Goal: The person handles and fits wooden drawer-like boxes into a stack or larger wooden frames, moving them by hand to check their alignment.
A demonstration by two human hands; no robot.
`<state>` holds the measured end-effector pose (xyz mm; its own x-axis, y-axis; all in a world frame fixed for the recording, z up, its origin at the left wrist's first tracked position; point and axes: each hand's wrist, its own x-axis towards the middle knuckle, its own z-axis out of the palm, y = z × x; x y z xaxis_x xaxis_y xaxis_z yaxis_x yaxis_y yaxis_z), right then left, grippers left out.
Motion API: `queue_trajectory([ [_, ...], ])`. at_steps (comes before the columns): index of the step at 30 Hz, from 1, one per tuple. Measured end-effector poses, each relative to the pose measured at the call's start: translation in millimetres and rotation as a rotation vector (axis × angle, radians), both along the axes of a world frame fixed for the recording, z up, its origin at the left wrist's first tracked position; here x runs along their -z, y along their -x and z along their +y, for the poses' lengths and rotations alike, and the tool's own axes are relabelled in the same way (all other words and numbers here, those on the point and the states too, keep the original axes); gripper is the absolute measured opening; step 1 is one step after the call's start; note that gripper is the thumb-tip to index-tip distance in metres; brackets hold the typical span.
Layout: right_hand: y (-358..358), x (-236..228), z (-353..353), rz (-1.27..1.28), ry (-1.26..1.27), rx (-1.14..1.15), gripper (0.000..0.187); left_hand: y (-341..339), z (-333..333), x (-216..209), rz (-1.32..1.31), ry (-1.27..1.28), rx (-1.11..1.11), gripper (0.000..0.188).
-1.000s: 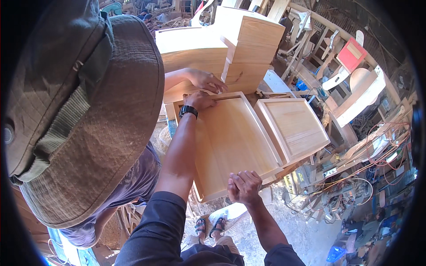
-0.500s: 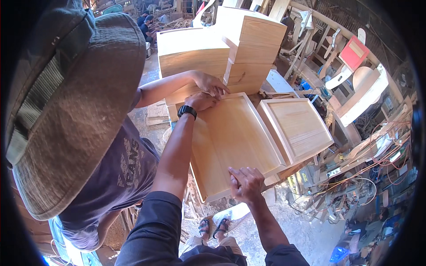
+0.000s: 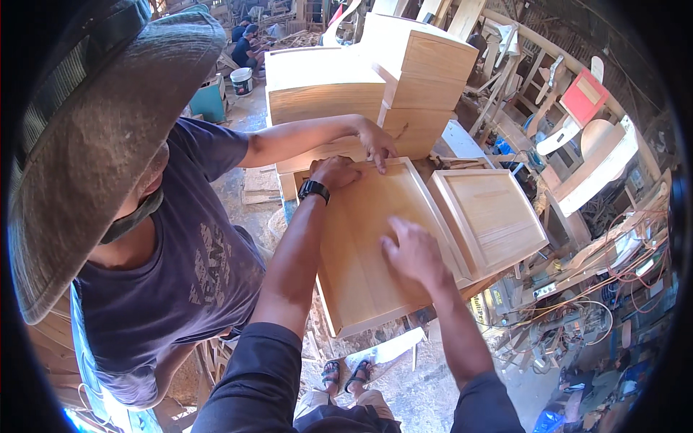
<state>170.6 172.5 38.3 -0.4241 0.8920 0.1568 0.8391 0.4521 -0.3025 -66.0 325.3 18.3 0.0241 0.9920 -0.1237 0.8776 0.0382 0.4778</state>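
Two hands and a co-worker's hand at a shallow wooden tray

The left hand (image 3: 336, 173), a dark wristwatch (image 3: 314, 190) at its wrist, lies at the far left rim of the wooden tray (image 3: 364, 249), fingers bent; whether they grip anything cannot be told. The right hand (image 3: 415, 252), blurred, is over the tray's interior, half open, thumb apart from the loosely curled fingers, and nothing shows in it; contact with the panel cannot be judged. Half a second earlier it was at the near rim. The co-worker's hand (image 3: 377, 144) reaches the far rim with fingers pointing down, farther right than before; the hat (image 3: 108, 144) has shifted left, uncovering more of the shirt (image 3: 195, 238).

Raised edges border the tray. A narrow gap separates it from the smaller framed panel (image 3: 494, 209) at right; stacked wooden boxes (image 3: 426, 86) rise just beyond the far rim. Pale floor (image 3: 447, 382) extends from below the near edge toward the lower right. Distressed block lettering marks the shirt's chest, and bold print a yellow-and-dark package (image 3: 480, 307); a white bucket (image 3: 242, 81) bears a dark label, too small to read.
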Motion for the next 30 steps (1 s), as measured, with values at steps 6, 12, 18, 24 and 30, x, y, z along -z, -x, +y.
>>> queue_trajectory([
  [6,23,2,88,-0.174,0.091,0.116,0.061,0,7,8,-0.038,0.001,0.039,0.074],
  [12,36,10,84,-0.25,0.093,0.118,0.064,-8,18,18,-0.095,0.006,0.049,0.064],
  [18,-4,18,-69,-0.166,0.09,-0.227,0.071,0,12,16,-0.105,-0.041,-0.011,0.062],
  [24,-5,14,-96,-0.211,-0.034,-0.123,0.066,-4,14,14,-0.053,-0.051,-0.026,0.061],
  [30,-17,49,-108,0.009,-0.315,-0.196,0.046,-2,9,10,0.036,-0.068,0.06,0.06],
])
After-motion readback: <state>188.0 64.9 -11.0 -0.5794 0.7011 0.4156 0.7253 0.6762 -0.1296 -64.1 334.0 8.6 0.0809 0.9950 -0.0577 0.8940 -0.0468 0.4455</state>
